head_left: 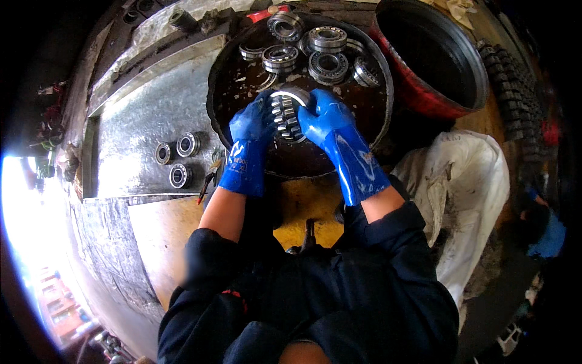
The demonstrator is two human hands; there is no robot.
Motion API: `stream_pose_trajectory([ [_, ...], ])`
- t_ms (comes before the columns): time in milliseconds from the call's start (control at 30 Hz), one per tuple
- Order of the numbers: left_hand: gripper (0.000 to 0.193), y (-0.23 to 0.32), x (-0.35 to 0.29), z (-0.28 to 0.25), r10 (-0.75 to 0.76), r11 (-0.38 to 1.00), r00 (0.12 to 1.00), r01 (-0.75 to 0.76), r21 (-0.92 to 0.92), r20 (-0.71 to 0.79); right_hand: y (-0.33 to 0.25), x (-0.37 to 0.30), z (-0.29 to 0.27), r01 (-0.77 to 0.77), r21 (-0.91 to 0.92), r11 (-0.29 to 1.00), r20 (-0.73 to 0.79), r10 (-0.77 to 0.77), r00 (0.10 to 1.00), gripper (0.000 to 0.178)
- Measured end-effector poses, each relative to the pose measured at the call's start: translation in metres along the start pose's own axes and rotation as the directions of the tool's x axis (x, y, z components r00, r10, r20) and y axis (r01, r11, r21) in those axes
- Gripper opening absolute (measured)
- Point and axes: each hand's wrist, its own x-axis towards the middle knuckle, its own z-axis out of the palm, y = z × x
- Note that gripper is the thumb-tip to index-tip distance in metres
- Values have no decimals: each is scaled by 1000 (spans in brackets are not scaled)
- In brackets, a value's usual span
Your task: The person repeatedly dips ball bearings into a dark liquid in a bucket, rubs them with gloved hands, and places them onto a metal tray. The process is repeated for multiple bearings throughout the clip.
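Both my hands wear long blue rubber gloves. Between them a steel roller bearing (288, 116) is held over a round dark pan (291, 166), its rows of rollers facing up and its pale outer ring along the far side. My left hand (251, 121) grips the left side, its fingertips partly hidden behind the bearing. On the right side my right hand (327, 114) closes round the ring, thumb toward the rollers. Several more bearings, among them a stacked one (328, 39) and a flat-lying one (328, 67), rest in the far part of the pan.
A metal tray (139, 133) at the left carries three small bearings (188, 144). A red drum (418, 91) with a dark inside stands at the far right. Nearer on the right lies a white sack (467, 182). Bearings are stacked in rows (509, 85) along the right edge.
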Motion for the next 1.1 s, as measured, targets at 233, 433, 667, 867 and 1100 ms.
stream_pose_trajectory([
  [233, 39, 12, -10, -14, -38, 916, 973, -57, -397, -229, 3, 9, 10, -57, 255, 965, 50, 46, 998, 39],
  [433, 66, -13, 12, -10, -451, -112, 689, 588, -801, 568, -1, -2, 6, -143, 673, 726, 199, 9, 980, 34],
  [667, 66, 29, 9, -11, -307, -366, 678, 563, -741, 667, 0, -9, -1, -185, 730, 657, 248, -2, 969, 34],
  [867, 47, -14, 4, -2, 126, -404, 876, 473, -783, 465, -26, -10, -15, -282, 756, 590, 394, -67, 917, 46],
  [1100, 52, 1, 14, -1, -194, -377, 808, 463, -803, 557, -7, 1, -1, -358, 796, 488, 376, 64, 924, 58],
])
